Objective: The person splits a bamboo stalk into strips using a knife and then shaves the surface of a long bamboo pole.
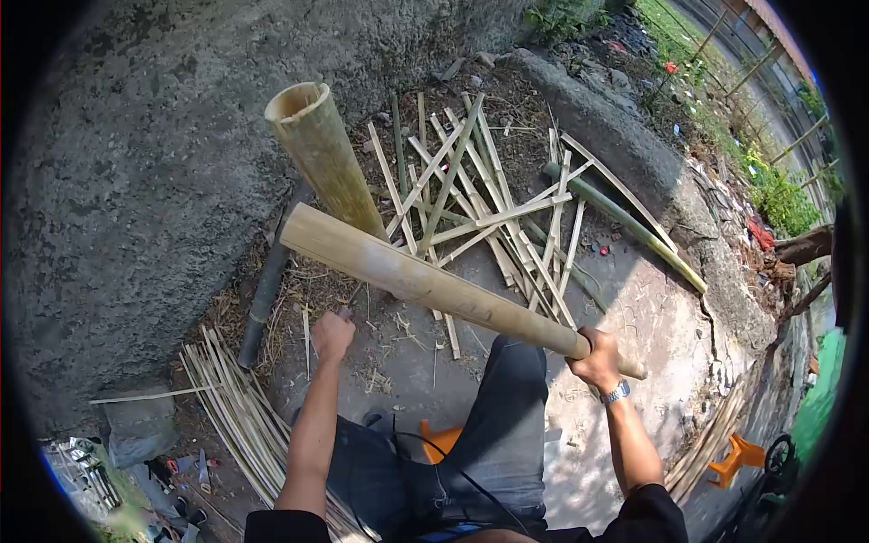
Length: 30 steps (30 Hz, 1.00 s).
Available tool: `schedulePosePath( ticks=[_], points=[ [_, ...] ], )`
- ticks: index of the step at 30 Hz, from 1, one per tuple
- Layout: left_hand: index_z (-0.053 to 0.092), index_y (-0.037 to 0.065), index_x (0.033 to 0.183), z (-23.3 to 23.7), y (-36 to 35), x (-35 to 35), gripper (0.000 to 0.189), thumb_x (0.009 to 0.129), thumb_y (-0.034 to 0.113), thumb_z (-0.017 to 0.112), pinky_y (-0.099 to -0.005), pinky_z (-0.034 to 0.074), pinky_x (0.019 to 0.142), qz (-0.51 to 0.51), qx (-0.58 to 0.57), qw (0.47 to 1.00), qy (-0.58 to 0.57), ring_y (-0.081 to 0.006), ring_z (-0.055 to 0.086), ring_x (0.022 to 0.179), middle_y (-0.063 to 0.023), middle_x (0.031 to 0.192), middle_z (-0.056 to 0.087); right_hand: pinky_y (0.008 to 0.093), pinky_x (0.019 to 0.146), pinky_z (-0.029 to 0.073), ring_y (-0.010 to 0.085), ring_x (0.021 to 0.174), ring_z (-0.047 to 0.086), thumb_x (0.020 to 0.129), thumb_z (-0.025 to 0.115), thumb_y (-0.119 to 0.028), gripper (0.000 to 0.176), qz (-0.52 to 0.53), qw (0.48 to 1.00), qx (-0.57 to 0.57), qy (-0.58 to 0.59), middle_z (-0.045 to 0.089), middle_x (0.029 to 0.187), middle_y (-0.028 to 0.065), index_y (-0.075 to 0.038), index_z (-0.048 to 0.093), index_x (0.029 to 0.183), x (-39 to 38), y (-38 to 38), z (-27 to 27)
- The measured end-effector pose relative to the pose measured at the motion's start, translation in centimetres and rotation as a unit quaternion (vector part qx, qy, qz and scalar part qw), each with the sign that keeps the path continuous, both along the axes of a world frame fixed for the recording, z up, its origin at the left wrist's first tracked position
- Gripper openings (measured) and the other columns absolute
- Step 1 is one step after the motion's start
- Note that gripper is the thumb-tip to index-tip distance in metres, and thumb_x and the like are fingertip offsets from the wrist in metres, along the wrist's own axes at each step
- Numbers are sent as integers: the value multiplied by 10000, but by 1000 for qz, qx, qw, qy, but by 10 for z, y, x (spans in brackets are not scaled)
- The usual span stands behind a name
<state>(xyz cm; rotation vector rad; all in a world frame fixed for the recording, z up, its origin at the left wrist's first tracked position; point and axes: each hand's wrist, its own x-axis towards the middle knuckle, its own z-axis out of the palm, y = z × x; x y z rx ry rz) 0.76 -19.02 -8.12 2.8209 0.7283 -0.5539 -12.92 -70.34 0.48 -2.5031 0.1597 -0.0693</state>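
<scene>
My right hand [597, 360], with a watch on its wrist, is wrapped round a thick bamboo pole [425, 279] near its narrow right end. The pole slants across the view in front of me, its wider end up at the left. Below the pole, my left hand [333, 335] is closed in a fist over the ground; what it holds, if anything, I cannot make out. Just behind the pole's wide end stands an upright hollow bamboo tube [330, 167], its rim facing up.
Split bamboo strips [489, 195] lie in a crossed heap ahead. A greenish bamboo pole [634, 226] rests beside a low stone edge [606, 127]. A dark tube [265, 294] leans against the large rock [136, 181] at left. More strips [240, 416] lie lower left; an orange stool [738, 460] stands right.
</scene>
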Motion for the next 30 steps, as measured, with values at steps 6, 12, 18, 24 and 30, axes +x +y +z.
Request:
schedulePosePath(
  ticks=[6, 12, 18, 24, 30],
  points=[
    [771, 8, 937, 10, -1, 36, 373, 816, 359, 743, -489, 574, 862, -53, 78, 992, -85, -397, 732, 974, -245, 985, 750, 369, 659, 539, 284, 638, 689, 665, 712, -84, 304, -186, 973, 67, -117, 675, 733, 187, -1, 681, 956, -20, -42, -77],
    [789, 44, 900, -15, 18, 44, 404, 835, 439, 731, -481, 589, 795, -73, 137, 972, -176, -388, 745, 873, -210, 888, 756, 324, 616, 532, 160, 649, 633, 712, 757, -23, 314, -143, 942, 304, 24, 646, 783, 58, -2, 609, 988, -1, -7, -126],
    [794, 51, 913, -16, 17, 6, 317, 785, 336, 747, -467, 598, 802, -68, 134, 967, -206, -376, 749, 896, -207, 922, 762, 298, 557, 513, 161, 611, 640, 750, 739, 3, 333, -61, 914, 392, 79, 643, 777, 71, 38, 612, 1055, 5, 61, -109],
    [788, 45, 981, -19, 21, -46, 352, 783, 335, 765, -450, 600, 818, -51, 104, 974, -193, -363, 752, 915, -193, 951, 768, 301, 541, 526, 159, 602, 632, 761, 785, 3, 549, -14, 923, 367, 112, 639, 820, 66, 17, 576, 1268, -45, 77, -86],
    [777, 40, 974, -29, 46, -42, 362, 820, 368, 767, -470, 595, 852, -60, 60, 978, -193, -376, 742, 950, -205, 989, 762, 328, 562, 553, 168, 644, 637, 742, 806, -47, 577, 14, 933, 340, 113, 633, 876, 72, 33, 568, 1262, -102, 80, -73]
  ],
)
